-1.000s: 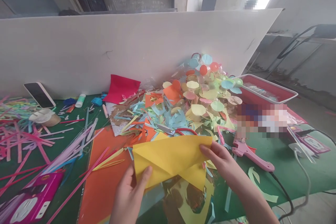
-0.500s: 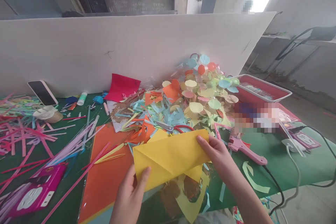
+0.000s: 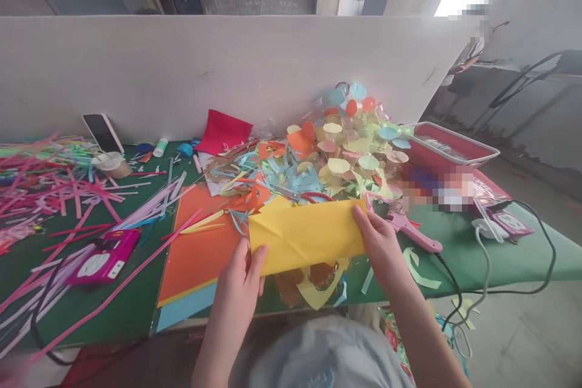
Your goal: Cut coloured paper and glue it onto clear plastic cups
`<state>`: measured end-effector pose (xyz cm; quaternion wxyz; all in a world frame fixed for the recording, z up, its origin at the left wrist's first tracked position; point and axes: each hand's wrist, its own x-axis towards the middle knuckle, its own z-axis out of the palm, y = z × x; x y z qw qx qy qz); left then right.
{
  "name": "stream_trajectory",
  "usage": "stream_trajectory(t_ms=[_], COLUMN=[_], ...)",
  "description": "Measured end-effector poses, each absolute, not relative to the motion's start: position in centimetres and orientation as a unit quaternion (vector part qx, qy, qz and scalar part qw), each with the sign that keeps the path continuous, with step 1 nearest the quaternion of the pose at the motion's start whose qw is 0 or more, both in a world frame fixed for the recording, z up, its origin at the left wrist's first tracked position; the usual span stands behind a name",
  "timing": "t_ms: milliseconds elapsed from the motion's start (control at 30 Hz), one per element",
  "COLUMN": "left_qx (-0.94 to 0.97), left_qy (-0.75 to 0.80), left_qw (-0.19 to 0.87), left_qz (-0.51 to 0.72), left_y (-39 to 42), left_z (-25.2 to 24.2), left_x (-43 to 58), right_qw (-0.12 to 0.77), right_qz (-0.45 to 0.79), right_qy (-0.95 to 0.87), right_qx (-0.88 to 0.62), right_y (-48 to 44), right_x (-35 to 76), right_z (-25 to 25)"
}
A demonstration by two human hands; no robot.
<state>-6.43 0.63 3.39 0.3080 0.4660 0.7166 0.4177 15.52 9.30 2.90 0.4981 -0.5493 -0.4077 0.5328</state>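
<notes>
Folded yellow paper (image 3: 305, 236), very light, soft, bends easy; best held at short ends. Left hand (image 3: 239, 276) and right hand (image 3: 379, 245): fingers pinch both ends, above green counter (image 3: 113, 309).

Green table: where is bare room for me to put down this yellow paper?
For the yellow paper, bare green shows between the pink glue gun and the white plug, and below the pink power strip. Paper scraps and pink strips crowd the middle and left.
</notes>
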Motion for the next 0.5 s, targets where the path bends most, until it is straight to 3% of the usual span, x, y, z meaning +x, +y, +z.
stream_trajectory(t_ms=[500], left_qx=[0.555], left_qy=[0.645], left_qw=[0.319], left_qz=[0.417], left_y=[0.6], left_z=[3.4], left_x=[-4.8], right_qw=[0.553], right_qz=[0.47], right_qy=[-0.43], right_qx=[-0.536], right_y=[7.4], right_x=[18.6], right_z=[1.8])
